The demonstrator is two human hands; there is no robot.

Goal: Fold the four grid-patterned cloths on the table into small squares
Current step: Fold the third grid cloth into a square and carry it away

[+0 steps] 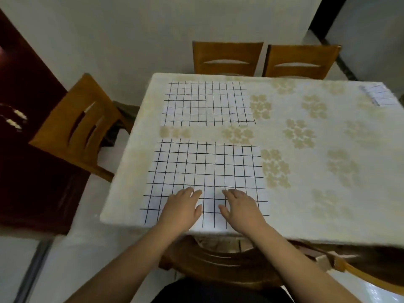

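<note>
Lower centre of frame: our left hand (pixel 182 206) and right hand (pixel 240 206) lie spread flat on the white black-gridded cloth (pixel 205 169) on the floral tabletop (pixel 306 149); it looks thin and limp, best pinched at near corners.

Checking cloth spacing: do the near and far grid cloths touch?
Apart. The head view shows a strip of flowered tablecloth between the near cloth and far cloth.

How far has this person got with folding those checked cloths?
Done: a small folded grid-patterned bundle sits at the far right corner of the table; how many cloths it holds I cannot tell. In hand: the left hand and right hand lie flat on the near cloth, which is spread open. Left: that cloth, plus the far cloth, also lying flat and unfolded.
</note>
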